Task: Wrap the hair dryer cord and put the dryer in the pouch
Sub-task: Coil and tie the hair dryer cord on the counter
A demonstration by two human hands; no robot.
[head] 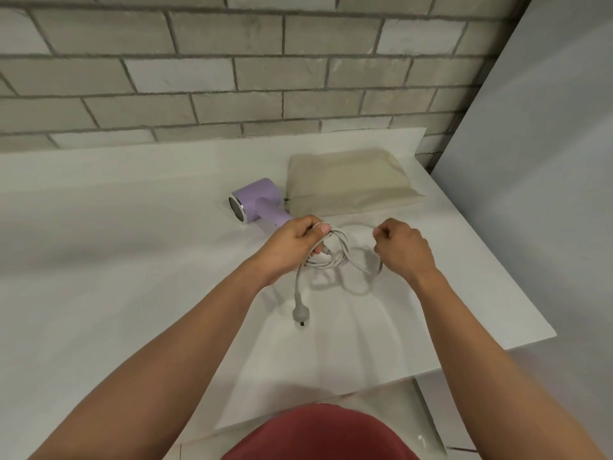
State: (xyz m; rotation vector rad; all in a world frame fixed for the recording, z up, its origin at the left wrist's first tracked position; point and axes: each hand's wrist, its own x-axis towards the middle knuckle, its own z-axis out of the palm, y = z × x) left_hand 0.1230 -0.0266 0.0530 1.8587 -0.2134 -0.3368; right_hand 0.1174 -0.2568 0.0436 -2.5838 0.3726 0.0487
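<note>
A lilac hair dryer [257, 202] lies on its side on the white counter [116, 244], nozzle end facing left. Its pale grey cord [341, 254] is gathered into several loops just in front of the dryer's handle. My left hand [295, 249] is closed around the top of the loops. My right hand [403, 249] pinches a strand of the same cord on the right side of the coil. The grey plug [298, 314] hangs free below the loops, just above the counter. A beige zip pouch [348, 182] lies flat behind my hands, right of the dryer.
A grey brick wall [232, 68] rises behind the counter. A plain light wall panel [537, 161] closes off the right side. The counter's right edge [517, 293] and front edge are close to my arms.
</note>
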